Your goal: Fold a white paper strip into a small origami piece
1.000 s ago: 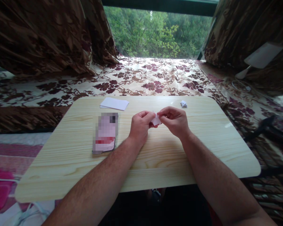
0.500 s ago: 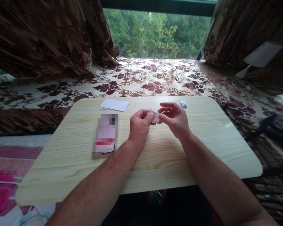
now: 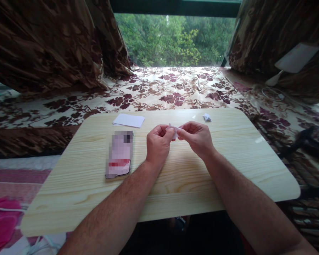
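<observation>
A small folded piece of white paper (image 3: 173, 132) is pinched between my two hands above the middle of the table. My left hand (image 3: 159, 141) is closed on its left side, thumb on top. With thumb and fingers pressed together, my right hand (image 3: 197, 137) grips the right edge. Fingers cover much of the paper, so its full shape is hidden. Beyond my right hand sits a small folded white paper shape (image 3: 207, 117). To the left lies a stack of white paper sheets (image 3: 129, 120).
A phone in a pink case (image 3: 120, 154), partly blurred out, lies left of my left forearm on the pale wooden table (image 3: 186, 191). Behind the table is a ledge with a floral cloth (image 3: 172, 88). A white lamp (image 3: 296, 58) stands at the far right.
The raised fingers of my right hand have curled down, and its thumb and fingers have come closer to my left hand at the paper. The view has shifted slightly.
</observation>
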{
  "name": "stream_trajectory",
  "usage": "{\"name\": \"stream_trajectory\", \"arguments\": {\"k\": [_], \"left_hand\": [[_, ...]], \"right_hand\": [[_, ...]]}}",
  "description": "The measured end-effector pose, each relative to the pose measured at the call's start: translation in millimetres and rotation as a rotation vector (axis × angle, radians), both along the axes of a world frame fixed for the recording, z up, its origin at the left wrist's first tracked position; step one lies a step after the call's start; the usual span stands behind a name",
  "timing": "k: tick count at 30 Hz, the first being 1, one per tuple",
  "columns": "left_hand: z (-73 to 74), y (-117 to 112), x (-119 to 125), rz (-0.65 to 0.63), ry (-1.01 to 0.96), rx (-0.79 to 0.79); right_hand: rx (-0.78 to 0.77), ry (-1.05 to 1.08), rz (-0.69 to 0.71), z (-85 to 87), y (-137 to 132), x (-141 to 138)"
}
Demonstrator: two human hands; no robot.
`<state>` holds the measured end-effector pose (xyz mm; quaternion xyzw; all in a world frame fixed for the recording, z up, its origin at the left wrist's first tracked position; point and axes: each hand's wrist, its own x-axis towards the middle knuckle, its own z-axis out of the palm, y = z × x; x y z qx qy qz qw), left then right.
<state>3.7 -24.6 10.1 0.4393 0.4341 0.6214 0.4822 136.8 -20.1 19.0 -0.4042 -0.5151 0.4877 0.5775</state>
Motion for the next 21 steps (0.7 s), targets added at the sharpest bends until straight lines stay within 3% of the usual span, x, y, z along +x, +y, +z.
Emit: {"name": "stream_trajectory", "arguments": {"k": [21], "left_hand": [[5.7,-3.3,-0.8,-0.041,0.067,-0.008]], "right_hand": [[0.037,-0.054,-0.038,-1.4,0.6,0.1]]}}
